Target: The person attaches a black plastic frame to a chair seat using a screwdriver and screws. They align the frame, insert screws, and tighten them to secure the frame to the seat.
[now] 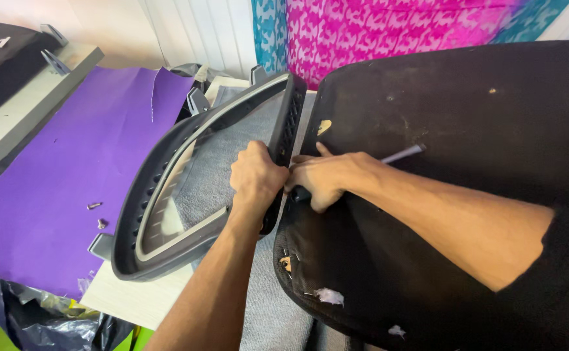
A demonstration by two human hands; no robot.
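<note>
1. The left hand [255,177] is closed around the right edge of the dark grey plastic mesh-back frame [145,214].
2. The right hand [323,179], touching it, grips a slim metal-shafted tool [401,155] over the black fabric-covered seat panel [466,130].

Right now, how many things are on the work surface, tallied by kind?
Grey plastic chair frame, held by the left hand: 1
Black seat pad, under the right hand: 1
Purple sheet: 1
Loose screws on the sheet: 2
Total: 5
</note>
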